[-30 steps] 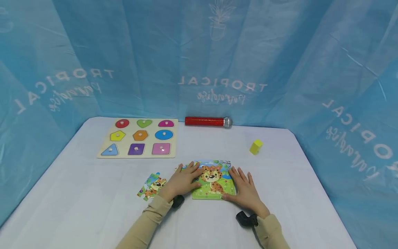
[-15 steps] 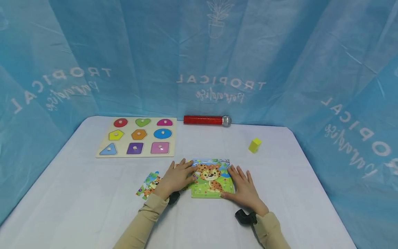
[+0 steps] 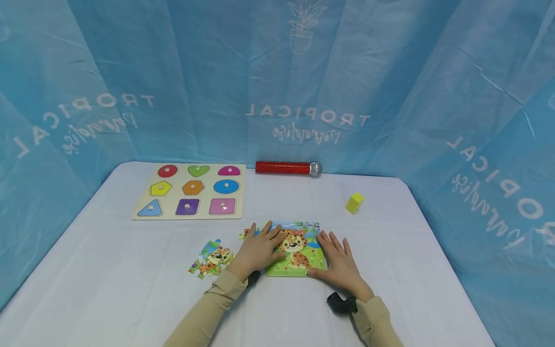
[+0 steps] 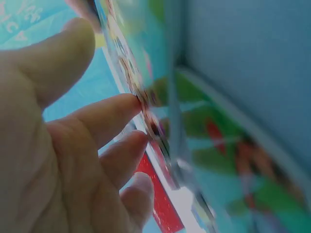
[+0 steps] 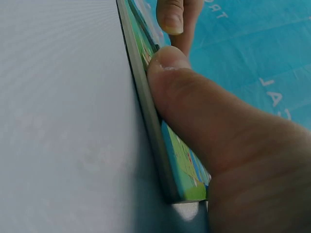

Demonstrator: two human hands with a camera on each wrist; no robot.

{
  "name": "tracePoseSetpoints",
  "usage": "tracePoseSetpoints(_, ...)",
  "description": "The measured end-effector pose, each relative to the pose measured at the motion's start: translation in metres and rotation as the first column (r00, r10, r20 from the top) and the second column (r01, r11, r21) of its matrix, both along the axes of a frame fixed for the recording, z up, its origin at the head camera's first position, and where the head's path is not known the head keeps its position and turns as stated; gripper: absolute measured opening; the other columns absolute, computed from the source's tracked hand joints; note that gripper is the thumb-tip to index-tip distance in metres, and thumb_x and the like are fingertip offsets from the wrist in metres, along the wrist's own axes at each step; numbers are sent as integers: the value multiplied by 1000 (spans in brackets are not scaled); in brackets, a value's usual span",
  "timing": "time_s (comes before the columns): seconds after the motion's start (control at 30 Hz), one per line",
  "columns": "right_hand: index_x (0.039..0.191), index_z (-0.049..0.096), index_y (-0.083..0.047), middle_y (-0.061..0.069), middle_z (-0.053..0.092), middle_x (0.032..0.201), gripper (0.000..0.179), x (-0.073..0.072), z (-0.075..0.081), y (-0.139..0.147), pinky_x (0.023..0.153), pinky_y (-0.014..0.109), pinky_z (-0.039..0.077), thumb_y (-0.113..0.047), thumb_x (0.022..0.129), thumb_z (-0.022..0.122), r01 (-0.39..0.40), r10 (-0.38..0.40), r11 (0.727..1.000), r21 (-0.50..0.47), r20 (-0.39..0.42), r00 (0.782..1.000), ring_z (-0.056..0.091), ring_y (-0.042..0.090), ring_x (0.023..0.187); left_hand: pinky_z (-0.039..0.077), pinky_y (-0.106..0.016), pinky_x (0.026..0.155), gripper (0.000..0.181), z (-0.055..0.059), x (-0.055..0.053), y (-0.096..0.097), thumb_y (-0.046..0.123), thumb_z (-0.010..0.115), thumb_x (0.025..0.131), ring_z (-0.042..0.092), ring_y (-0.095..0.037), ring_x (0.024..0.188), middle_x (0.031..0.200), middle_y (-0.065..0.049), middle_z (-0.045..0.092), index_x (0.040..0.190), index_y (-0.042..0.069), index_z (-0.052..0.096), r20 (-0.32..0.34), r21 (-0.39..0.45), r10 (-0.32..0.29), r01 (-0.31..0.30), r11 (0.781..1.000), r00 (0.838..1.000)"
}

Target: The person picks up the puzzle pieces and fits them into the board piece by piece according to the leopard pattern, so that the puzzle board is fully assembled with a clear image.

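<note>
A jigsaw puzzle board [image 3: 299, 264] with a leopard cub picture lies flat in the middle of the table. My left hand [image 3: 257, 251] is spread over its left side, fingertips on the picture. In the left wrist view those fingers [image 4: 114, 114] are nearly straight against the puzzle's surface. Along the right edge lies my right hand [image 3: 340, 265], fingers extended. Its thumb [image 5: 180, 92] presses on the board's near right corner. Joined puzzle pieces [image 3: 212, 260] lie left of my left wrist, and another piece [image 3: 247, 234] shows beyond the left hand, partly hidden by it.
At the back left is a wooden shape board [image 3: 204, 193] with knobbed coloured shapes. A red toy microphone [image 3: 286, 167] lies along the far edge. A yellow block [image 3: 355, 203] stands to the right. Blue curtains [image 3: 277, 77] hang behind the table.
My left hand drew left off the picture, then came back right over it, uncovering and re-covering the board's left side. The right hand stays at the right edge.
</note>
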State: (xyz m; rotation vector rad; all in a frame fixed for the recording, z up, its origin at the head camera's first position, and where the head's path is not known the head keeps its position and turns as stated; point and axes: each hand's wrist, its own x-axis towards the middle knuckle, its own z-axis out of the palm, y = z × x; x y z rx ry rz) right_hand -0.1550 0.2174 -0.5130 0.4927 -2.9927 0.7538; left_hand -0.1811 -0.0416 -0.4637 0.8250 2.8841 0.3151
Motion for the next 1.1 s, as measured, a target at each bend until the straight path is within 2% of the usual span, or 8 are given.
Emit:
tracePoseSetpoints(0.17,151,35,-8,14,32,157,103,0,-2,0,118,61,6,-64,72,71,-3,3,1000,0,-28,1000,24,38,147,15,-59,120,59,3,0,10,50,47,98,24,-28,149,158,-3,34,148,19,42,20,-5,-27,27,1000,999)
tracePoseSetpoints(0.3,151,34,-8,13,31,158,103,0,-1,-2,119,61,5,-63,73,71,-5,4,1000,-7,-16,1000,23,38,147,17,-59,120,61,6,1,12,53,44,98,26,-28,148,158,-3,34,148,19,42,3,3,-29,29,1000,1000)
tracePoseSetpoints(0.47,151,33,-8,13,29,159,103,0,-1,-2,119,60,4,-62,73,71,-9,9,1000,4,11,1000,21,37,148,14,-60,120,67,4,7,5,48,50,97,23,-30,149,160,-6,29,152,13,34,58,5,2,-2,1000,998)
tracePoseSetpoints(0.63,152,32,-9,12,28,159,103,-1,-1,1,120,59,4,-63,73,72,7,-7,1000,27,1,1000,21,36,148,14,-61,119,69,4,12,-1,50,48,96,24,-29,149,159,-7,29,152,12,34,63,-19,27,-25,1000,998)
tracePoseSetpoints(0.93,153,30,-10,10,26,160,104,0,-1,2,120,57,1,-61,73,72,3,-3,1000,14,24,1000,17,34,150,16,-58,120,67,8,10,3,50,48,97,27,-28,148,157,-11,33,148,7,39,74,-6,13,-12,1000,997)
tracePoseSetpoints(1.1,152,33,-9,11,28,159,103,0,-2,2,120,58,2,-61,73,72,2,-2,1000,6,1,1000,20,36,149,18,-60,119,68,9,8,8,50,49,97,28,-28,147,157,-12,32,147,5,41,57,3,6,-6,1000,998)
